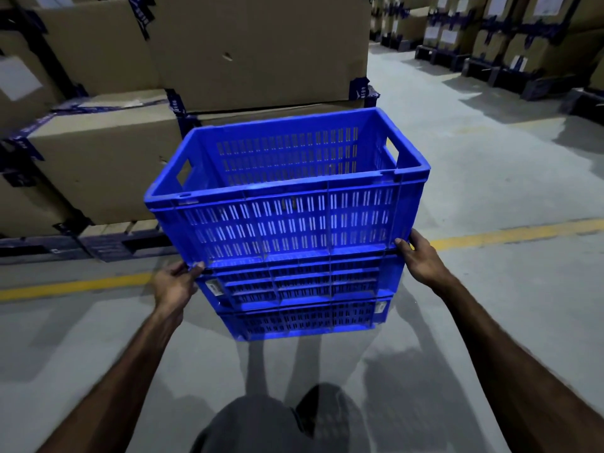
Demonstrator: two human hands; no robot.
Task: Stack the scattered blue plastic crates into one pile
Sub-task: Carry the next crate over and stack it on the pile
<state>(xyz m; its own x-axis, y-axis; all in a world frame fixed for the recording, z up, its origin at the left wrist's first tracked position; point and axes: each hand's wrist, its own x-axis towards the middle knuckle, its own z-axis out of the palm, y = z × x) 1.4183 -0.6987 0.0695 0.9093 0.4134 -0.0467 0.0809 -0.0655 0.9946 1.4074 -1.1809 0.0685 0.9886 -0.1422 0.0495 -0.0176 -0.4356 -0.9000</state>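
Observation:
A pile of three blue slotted plastic crates stands on the grey floor in front of me. The top crate point(287, 220) is empty and sits on the middle crate point(300, 282), with the bottom crate point(304, 318) under that. My left hand point(175, 284) grips the lower left corner of the top crate. My right hand point(421, 259) holds its lower right corner. Both arms reach forward from the bottom of the view.
Large cardboard boxes point(98, 158) on dark pallets stand just behind and left of the pile. A yellow floor line point(510, 235) runs across under the crates. More boxed pallets point(510, 44) line the far right. My knee point(261, 423) shows at the bottom.

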